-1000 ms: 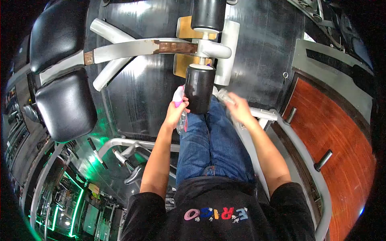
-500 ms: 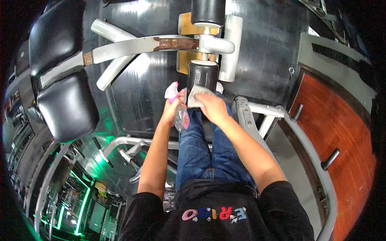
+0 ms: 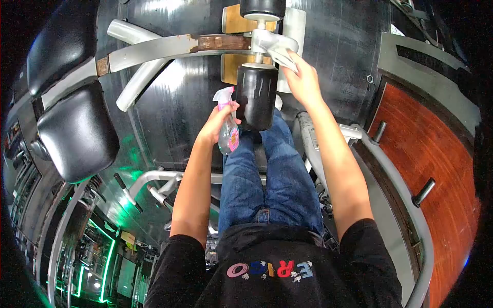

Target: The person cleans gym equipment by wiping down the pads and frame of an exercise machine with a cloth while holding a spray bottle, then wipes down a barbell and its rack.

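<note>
Working a pale cloth [image 3: 282, 56] over the white bracket [image 3: 272, 42], the right hand [image 3: 304, 82] reaches out to about 1 o'clock, its fingers pinching the folded fabric against the metal. The left hand [image 3: 222, 122], toward 11 o'clock, is wrapped round the neck of the spray bottle [image 3: 229, 134], which hangs slightly tilted, nozzle end toward 12. The two hands are apart, with the near roller [image 3: 257, 96] between them. The bottle sits just beside that roller, on its 9 o'clock side; whether the left fingers touch the padding, I cannot tell. The far roller [image 3: 262, 7] lies at 12 o'clock, beyond the bracket, and the curved arm [image 3: 177, 47] runs from the bracket toward 10.

Wiping appears to be the step in hand, with the cloth on metal and the bottle idle. Another stroke here would call for the cloth flat under the fingertips, following the bracket's rounded form, and the bottle held away from the wrist. The near roller has a sheen, though I cannot tell whether it is damp.
</note>
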The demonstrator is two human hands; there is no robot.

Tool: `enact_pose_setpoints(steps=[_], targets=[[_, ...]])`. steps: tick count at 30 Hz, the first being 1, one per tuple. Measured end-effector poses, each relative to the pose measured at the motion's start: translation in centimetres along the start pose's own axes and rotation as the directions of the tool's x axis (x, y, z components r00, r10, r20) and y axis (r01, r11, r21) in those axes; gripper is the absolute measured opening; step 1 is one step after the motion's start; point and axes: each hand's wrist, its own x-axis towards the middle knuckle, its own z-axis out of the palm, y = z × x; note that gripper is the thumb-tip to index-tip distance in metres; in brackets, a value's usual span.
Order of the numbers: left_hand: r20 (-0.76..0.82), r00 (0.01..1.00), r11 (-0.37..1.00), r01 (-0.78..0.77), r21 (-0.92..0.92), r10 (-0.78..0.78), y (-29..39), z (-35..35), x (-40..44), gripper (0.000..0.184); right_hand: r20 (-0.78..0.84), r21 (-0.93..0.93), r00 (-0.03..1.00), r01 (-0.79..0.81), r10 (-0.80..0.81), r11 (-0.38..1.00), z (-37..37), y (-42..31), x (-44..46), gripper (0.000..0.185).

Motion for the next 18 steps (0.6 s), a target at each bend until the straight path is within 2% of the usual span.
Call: enact_pose_setpoints(steps=[1, 3, 4, 5, 6, 8, 9, 10, 11, 13, 14, 15, 16, 17, 18], targets=[[-0.009, 0.999, 0.999, -0.031, -0.024, 0.03, -0.1, -0.1, -0.3, 0.031, -0.004, -0.053, 0.998, 0.058, -0.058, 0.997, 1.2, -0.3, 0.5, 0.036], [-0.026, 0.998, 0.997, -0.065, -0.047, 0.063, -0.3, -0.6, -1.0, 0.03, 0.091, -0.151, 0.985, 0.157, -0.144, 0.976, 4.2, -0.9, -0.9, 0.034], [0.002, 0.997, 0.995, -0.078, -0.069, 0.079, -0.5, -1.0, -1.3, 0.029, 0.178, -0.245, 0.955, 0.277, -0.238, 0.929, 5.5, -0.5, -3.0, 0.034], [0.032, 0.995, 0.991, -0.095, -0.093, 0.098, -0.6, -1.3, -1.4, 0.028, 0.185, -0.268, 0.96, 0.256, -0.212, 0.929, 6.6, -0.2, -5.3, 0.035], [0.034, 0.994, 0.99, -0.103, -0.095, 0.107, -0.7, -1.4, -1.6, 0.028, 0.286, -0.28, 0.927, 0.322, -0.241, 0.905, 7.1, 0.5, -7.5, 0.034], [0.04, 0.994, 0.976, -0.092, -0.196, 0.102, -1.0, -1.7, -1.6, 0.026, 0.535, -0.309, 0.843, 0.263, -0.062, 0.914, 6.2, -0.1, -11.7, 0.033], [0.012, 0.996, 0.972, -0.083, -0.22, 0.088, -1.4, -1.7, -1.3, 0.027, 0.504, -0.206, 0.851, 0.288, -0.151, 0.935, 5.9, 0.7, -13.6, 0.033], [0.014, 0.996, 0.976, -0.086, -0.201, 0.091, -1.6, -1.6, -1.0, 0.028, 0.55, -0.191, 0.832, 0.212, -0.074, 0.958, 5.3, 0.6, -14.4, 0.031], [0.014, 0.995, 0.979, -0.09, -0.182, 0.094, -1.8, -1.5, -0.7, 0.028, 0.555, -0.193, 0.827, 0.229, -0.087, 0.954, 4.7, 0.9, -14.4, 0.031], [-0.007, 0.997, 0.981, -0.074, -0.18, 0.074, -1.9, -1.2, -0.2, 0.033, 0.616, -0.118, 0.788, 0.1, -0.006, 0.988, 3.6, 1.9, -14.4, 0.03], [-0.011, 0.995, 0.971, -0.097, -0.217, 0.096, -1.9, -1.1, 0.1, 0.033, 0.631, -0.044, 0.775, -0.017, 0.041, 0.999, 3.1, 2.6, -14.0, 0.03], [-0.014, 0.993, 0.96, -0.115, -0.255, 0.115, -2.1, -1.0, 0.5, 0.033, 0.622, -0.044, 0.779, -0.068, 0.081, 0.997, 2.2, 2.6, -13.0, 0.031], [-0.014, 0.994, 0.958, -0.113, -0.262, 0.113, -2.2, -0.6, 0.6, 0.033, 0.499, 0.013, 0.865, -0.072, 0.056, 0.997, 2.0, 3.9, -12.4, 0.034], [-0.032, 0.996, 0.96, -0.091, -0.264, 0.086, -2.1, -0.2, 0.6, 0.033, 0.459, -0.004, 0.877, -0.159, 0.143, 0.987, 0.6, 2.7, -10.7, 0.037], [-0.049, 0.997, 0.961, -0.071, -0.266, 0.06, -1.9, 0.1, 0.5, 0.034, 0.335, 0.044, 0.942, -0.002, -0.013, 0.999, 0.1, 3.7, -8.9, 0.04]])
